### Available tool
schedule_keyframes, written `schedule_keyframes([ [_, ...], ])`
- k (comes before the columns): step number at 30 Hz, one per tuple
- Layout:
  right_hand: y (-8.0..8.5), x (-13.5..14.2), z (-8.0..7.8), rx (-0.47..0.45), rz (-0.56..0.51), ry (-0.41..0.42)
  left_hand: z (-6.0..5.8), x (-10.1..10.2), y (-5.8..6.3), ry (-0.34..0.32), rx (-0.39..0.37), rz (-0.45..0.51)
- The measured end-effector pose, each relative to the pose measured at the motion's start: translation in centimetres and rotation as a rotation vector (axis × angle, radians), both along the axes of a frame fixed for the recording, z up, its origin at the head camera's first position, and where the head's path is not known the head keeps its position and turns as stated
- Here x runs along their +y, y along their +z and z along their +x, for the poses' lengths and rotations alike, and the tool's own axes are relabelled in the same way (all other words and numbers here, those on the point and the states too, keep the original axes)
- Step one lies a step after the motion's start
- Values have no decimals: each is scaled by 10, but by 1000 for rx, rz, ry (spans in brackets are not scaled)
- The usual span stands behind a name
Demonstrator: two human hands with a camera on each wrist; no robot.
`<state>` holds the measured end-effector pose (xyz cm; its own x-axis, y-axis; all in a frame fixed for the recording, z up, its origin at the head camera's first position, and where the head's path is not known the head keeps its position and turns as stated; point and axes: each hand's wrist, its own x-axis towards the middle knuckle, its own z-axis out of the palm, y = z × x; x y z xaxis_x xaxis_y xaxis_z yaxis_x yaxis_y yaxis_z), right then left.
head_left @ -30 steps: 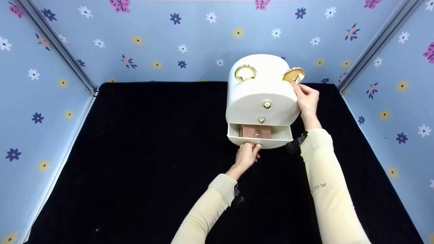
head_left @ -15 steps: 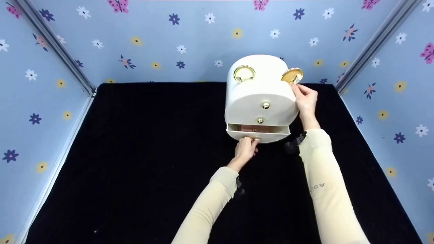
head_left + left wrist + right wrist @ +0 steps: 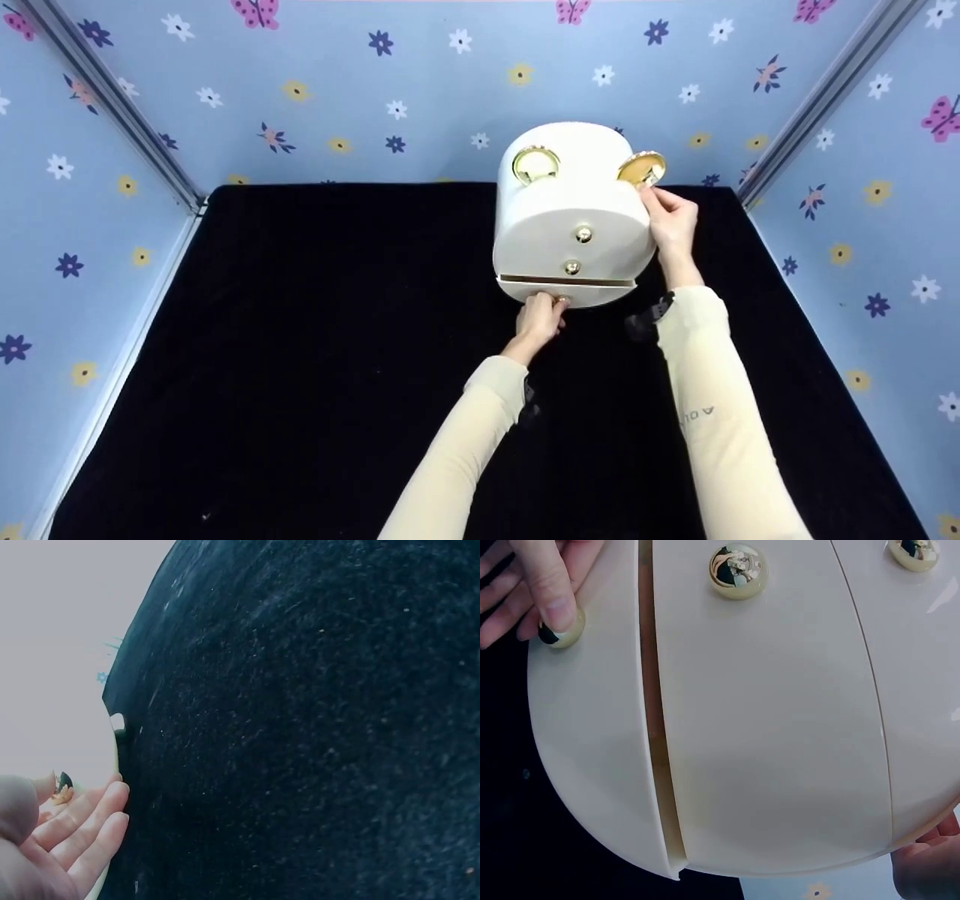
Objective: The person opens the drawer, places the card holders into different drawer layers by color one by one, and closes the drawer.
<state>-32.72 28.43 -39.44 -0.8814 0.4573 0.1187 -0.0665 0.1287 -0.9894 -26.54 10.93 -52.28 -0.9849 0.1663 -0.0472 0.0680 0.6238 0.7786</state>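
A white rounded storage box (image 3: 570, 180) with drawers and gold ball knobs stands at the back right of the black cloth. Its bottom drawer (image 3: 525, 289) sticks out slightly. Brownish contents show only as a strip through the gap (image 3: 652, 675). My left hand (image 3: 537, 319) pinches that drawer's knob (image 3: 562, 634), thumb on its face, the other fingers fanned out below. At the box's right side my right hand (image 3: 673, 225) grips the base of a gold ear-like disc (image 3: 643, 169) with thumb and forefinger. The right wrist view shows only part of this hand, with the fingertips cut off.
A second gold-rimmed disc (image 3: 536, 165) sits on the box's top left. Two more knobs, the middle one (image 3: 572, 268) and the upper one (image 3: 583, 235), protrude from the front. Flowered blue walls (image 3: 420, 90) enclose the back and sides of the black cloth (image 3: 300, 337).
My left hand has pushed the bottom drawer inward, away from me, so its brown contents have gone from open view to a thin strip. The right hand has kept its place on the box.
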Motion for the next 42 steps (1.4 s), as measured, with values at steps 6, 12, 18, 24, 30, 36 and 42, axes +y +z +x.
schedule_keyframes([
  [6,0,-3,2,11,52,-19,-5,0,1,-8,-3,-15],
  [12,0,-3,2,15,63,-28,-9,0,2,-19,-8,-25],
  [18,-1,-3,2,-3,54,-33,-10,-1,4,-29,-22,-16],
  [24,-1,-2,1,-5,44,-31,-14,1,4,-30,-52,-6],
  [30,-1,-2,1,8,55,-17,-14,2,4,-13,-62,1],
  [36,-2,-2,0,18,76,-28,-15,2,5,1,-59,-13],
  [42,-2,-1,1,36,74,-24,-13,0,4,-5,-16,-62],
])
